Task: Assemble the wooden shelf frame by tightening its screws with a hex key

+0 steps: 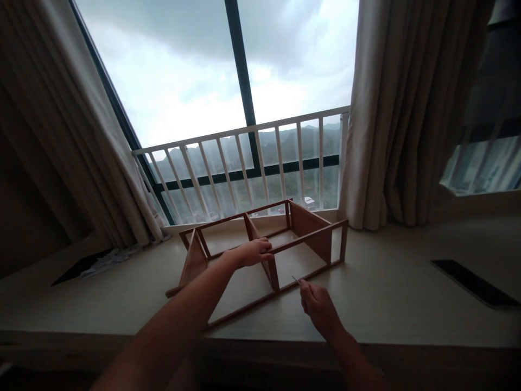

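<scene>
A brown wooden shelf frame [313,231] lies on its side on a pale window ledge [386,282], with a middle divider and two end panels. My left hand [254,252] reaches forward and grips the top rail where the middle divider meets it. My right hand [317,304] hovers close to the frame's front lower rail, its fingers pinched on a thin metal tool [296,279] whose tip points at the rail near the divider's foot.
A tall window with a white railing [252,163] stands behind the frame. Beige curtains [407,108] hang on both sides. A dark slot [474,282] is set into the ledge at right, another dark slot with crumpled paper [106,263] at left.
</scene>
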Demonstrator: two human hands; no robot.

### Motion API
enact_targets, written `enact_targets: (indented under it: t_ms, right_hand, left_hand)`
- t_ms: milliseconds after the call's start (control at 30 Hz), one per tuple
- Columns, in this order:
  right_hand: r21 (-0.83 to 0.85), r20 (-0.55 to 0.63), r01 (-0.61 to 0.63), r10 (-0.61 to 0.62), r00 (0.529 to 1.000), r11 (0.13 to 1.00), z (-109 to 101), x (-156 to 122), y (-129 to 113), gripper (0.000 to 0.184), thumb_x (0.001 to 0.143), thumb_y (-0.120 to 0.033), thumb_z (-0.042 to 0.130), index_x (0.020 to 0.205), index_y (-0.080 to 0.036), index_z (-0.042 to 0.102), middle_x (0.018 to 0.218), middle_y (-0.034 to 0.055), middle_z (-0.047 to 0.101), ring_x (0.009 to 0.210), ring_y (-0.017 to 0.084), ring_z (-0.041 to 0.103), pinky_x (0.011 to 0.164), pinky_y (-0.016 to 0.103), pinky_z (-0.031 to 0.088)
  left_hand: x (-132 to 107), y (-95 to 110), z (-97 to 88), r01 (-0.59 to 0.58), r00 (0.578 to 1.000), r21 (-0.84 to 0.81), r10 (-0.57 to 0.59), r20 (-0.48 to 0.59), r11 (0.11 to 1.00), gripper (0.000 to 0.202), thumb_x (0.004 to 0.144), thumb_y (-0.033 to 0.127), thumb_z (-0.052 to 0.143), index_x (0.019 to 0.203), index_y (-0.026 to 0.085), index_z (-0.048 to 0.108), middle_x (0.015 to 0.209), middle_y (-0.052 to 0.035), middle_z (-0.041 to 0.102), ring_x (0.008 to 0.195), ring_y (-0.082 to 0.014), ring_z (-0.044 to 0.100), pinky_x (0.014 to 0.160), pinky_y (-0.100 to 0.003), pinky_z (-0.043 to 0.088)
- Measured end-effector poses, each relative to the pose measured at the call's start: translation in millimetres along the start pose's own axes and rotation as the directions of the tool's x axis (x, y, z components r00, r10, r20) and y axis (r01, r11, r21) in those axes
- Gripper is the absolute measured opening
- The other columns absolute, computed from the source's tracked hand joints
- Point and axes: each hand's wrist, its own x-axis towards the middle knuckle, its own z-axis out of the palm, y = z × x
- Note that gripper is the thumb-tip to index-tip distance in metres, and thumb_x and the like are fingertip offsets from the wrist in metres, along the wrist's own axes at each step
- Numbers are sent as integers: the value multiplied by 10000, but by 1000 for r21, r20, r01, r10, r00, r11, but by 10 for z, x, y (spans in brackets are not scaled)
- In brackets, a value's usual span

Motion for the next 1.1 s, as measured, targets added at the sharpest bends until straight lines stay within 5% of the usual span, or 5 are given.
enact_targets:
  t_ms: [433, 1100]
  right_hand:
    - [-39, 92, 42, -39, 995, 998, 88, -66, -20, 554, 967, -506, 303, 521, -203, 434, 428, -18, 468, 429, 116, 454, 536, 270, 309]
    - [-159, 257, 72, -29, 966, 985, 176, -110, -6, 536, 978, -427, 250, 528, -201, 435, 456, 5, 508, 464, 124, 484, 565, 263, 328]
  left_hand:
    - [-583, -327, -121, 13, 997, 118, -4, -73, 993, 451, 772, 617, 644, 1002, 229, 627, 1164, -42, 615, 1065, -208, 557, 925, -288, 417]
    - [-1061, -549, -234, 37, 993, 161, -18, -116, 986, 410, 758, 575, 683, 977, 229, 676, 1186, -29, 658, 1050, -185, 568, 927, -268, 405]
